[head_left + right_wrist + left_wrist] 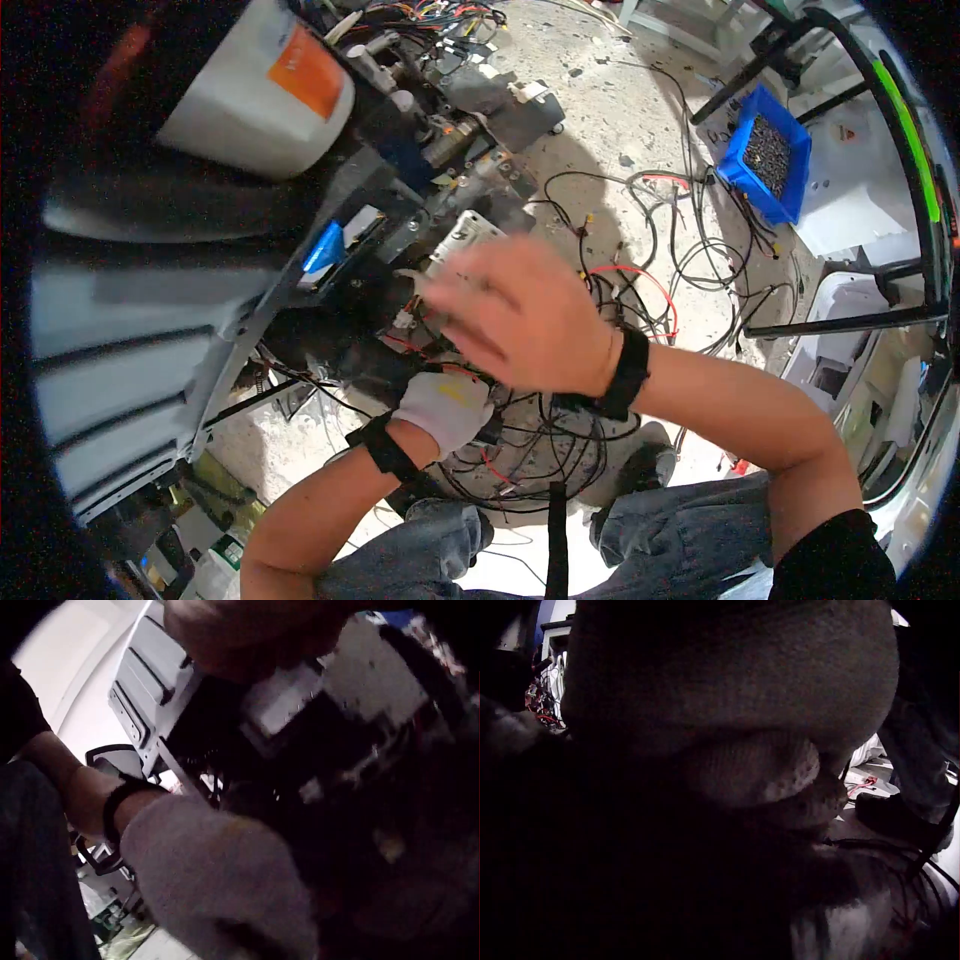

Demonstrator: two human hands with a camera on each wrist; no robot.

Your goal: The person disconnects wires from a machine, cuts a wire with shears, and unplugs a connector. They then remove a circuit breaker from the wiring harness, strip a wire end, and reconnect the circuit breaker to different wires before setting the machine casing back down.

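My left hand (445, 412) wears a white knit glove with a yellow mark and is low among black cables (560, 440), at the near side of a dark machine assembly (370, 350). In the left wrist view its gloved fingertips (780, 769) are curled, and deep shadow hides the palm side; I cannot tell what it holds. My bare right hand (530, 315) is motion-blurred above and right of the left one, its fingers loosely bent and parted. Beyond it, partly covered, is a white slotted plate (468, 238). The right wrist view shows the glove (217, 877) close by.
A large grey ribbed panel (150, 350) and a white cylinder with an orange label (270, 90) stand left. Loose cables (690, 230) spread over the floor at right. A blue bin (795, 180) of small dark pieces sits beyond, beside a black frame (850, 320).
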